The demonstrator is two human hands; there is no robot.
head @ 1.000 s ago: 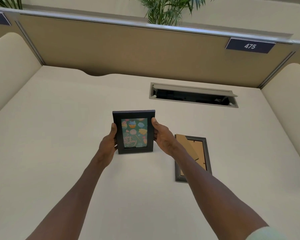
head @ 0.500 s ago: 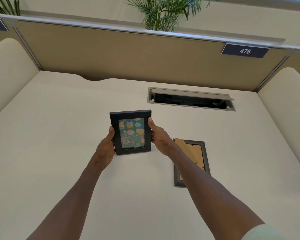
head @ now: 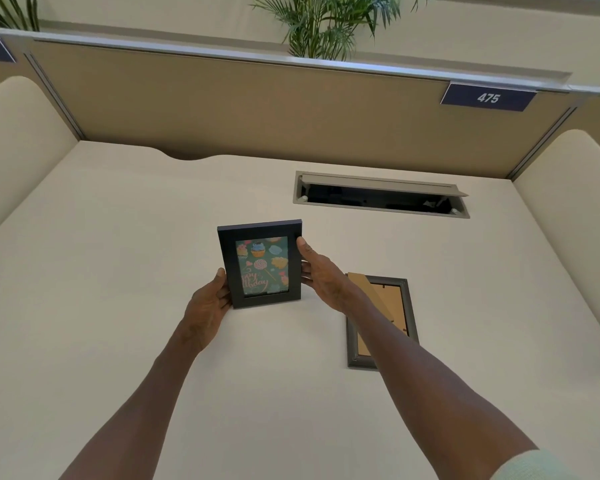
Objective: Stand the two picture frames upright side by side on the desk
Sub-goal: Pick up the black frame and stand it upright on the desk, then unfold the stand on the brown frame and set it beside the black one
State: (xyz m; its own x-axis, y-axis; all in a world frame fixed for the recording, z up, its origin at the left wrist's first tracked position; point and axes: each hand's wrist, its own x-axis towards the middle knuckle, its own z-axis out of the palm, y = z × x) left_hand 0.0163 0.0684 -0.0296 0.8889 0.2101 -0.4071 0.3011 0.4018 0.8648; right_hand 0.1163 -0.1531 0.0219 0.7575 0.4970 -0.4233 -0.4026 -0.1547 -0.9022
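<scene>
A black picture frame (head: 261, 265) with a colourful cupcake birthday card stands upright near the middle of the cream desk (head: 118, 271), its picture side facing me. My left hand (head: 210, 303) grips its lower left edge. My right hand (head: 321, 271) holds its right edge, thumb on the front. To the right, a grey picture frame (head: 404, 306) lies face down on the desk, brown backing and stand up, partly hidden by my right forearm.
An open cable tray (head: 381, 195) is set into the desk behind the frames. Tan partition panels (head: 257, 109) close off the back, cream side screens (head: 14, 140) stand left and right. A sign reading 475 (head: 488, 98) hangs top right. Palm plants (head: 323, 26) rise behind.
The black frame has stayed in both hands and shifted slightly left, now tilted a little. My view has moved a bit. The grey frame has not moved.
</scene>
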